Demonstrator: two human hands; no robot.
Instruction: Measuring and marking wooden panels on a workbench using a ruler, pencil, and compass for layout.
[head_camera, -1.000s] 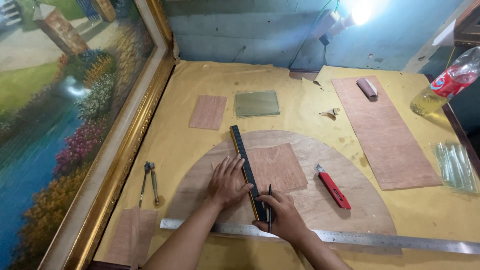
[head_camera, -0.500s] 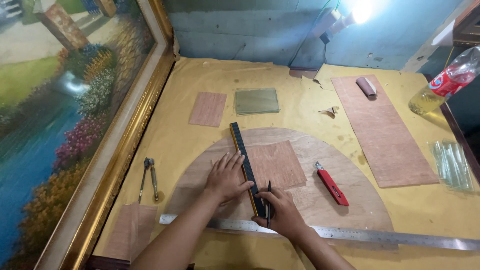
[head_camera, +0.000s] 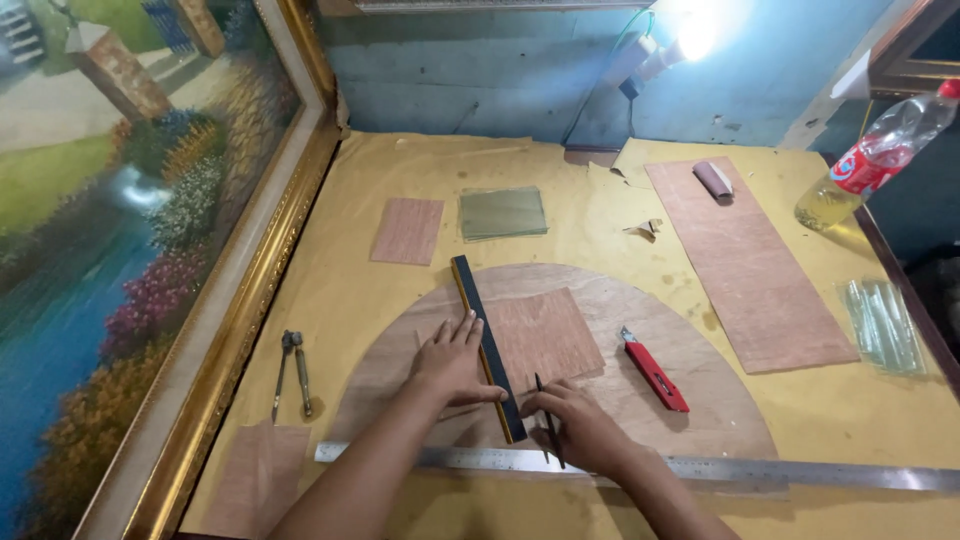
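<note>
On the desk, head view:

Bottle: a clear plastic bottle (head_camera: 880, 160) with a red label lies tilted at the far right edge of the desk (head_camera: 350, 290); a little yellowish liquid sits in its lower end.
Glass: a stack of greenish glass panes (head_camera: 503, 212) lies flat at the far middle; more clear strips (head_camera: 882, 325) lie at the right edge.
Base: a half-round plywood board (head_camera: 650, 410) lies at the near middle, with a square of reddish veneer (head_camera: 545, 335) on top of it.
Black straightedge: a black bar with a yellow edge (head_camera: 487, 345) runs from far to near along the left side of the veneer square.
Left hand: the left hand (head_camera: 452, 360) lies flat, fingers spread and pressed down, its thumb side touching the black bar; its grip closes around nothing.
Right hand: the right hand (head_camera: 580, 425) pinches a thin dark pencil (head_camera: 548, 432) between thumb and fingers, the far tip just beside the near end of the bar, on the veneer's near edge.
Steel ruler: a long steel ruler (head_camera: 800, 472) lies crosswise at the near edge, under the right wrist.
Knife: a red utility knife (head_camera: 655, 372) rests on the plywood, right of the veneer.
Other things: a small veneer piece (head_camera: 408, 230), a long veneer strip (head_camera: 750, 270), metal dividers (head_camera: 292, 372), and a framed landscape painting (head_camera: 120, 230) leaning at the left.
</note>
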